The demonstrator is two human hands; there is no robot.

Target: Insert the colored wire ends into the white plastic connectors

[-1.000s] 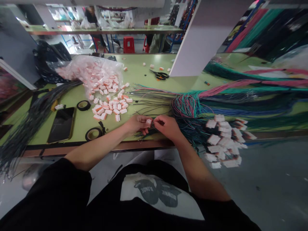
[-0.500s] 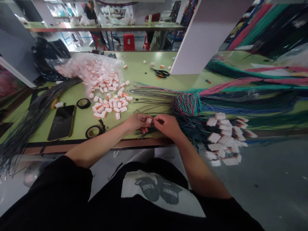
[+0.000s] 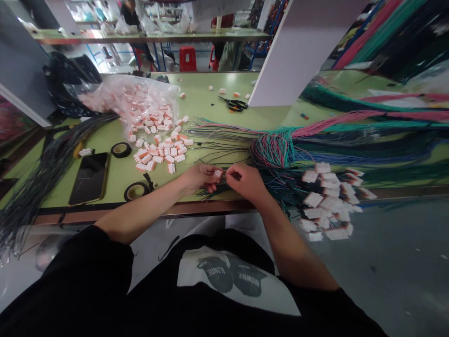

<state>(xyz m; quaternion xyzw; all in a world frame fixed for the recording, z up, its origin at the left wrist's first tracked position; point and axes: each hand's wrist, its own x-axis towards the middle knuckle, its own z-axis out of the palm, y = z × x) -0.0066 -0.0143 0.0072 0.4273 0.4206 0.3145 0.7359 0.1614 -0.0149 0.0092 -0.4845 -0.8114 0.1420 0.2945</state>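
Note:
My left hand point(image 3: 201, 179) is closed on a small white-and-orange connector point(image 3: 218, 173) near the table's front edge. Just right of it, my right hand point(image 3: 247, 181) is pinched, its fingertips close to the connector; what they hold is too small to make out. Thin dark wires point(image 3: 224, 150) spread over the table behind both hands. They run into a tangle of green and pink wires point(image 3: 277, 147). A heap of loose connectors point(image 3: 164, 152) lies to the left, spilling from a clear plastic bag point(image 3: 136, 96). Wired connectors point(image 3: 329, 199) hang in a cluster at the right.
A phone point(image 3: 89, 178), two rolls of black tape point(image 3: 136, 191) and a bundle of grey wires point(image 3: 52, 159) are on the left. Black scissors point(image 3: 235, 105) lie at the back, beside a white post point(image 3: 298, 51). A person point(image 3: 130, 16) is at the far table.
My right hand has shifted slightly right, opening a small gap from the left hand. My left hand still holds the connector. The whole view has moved a little.

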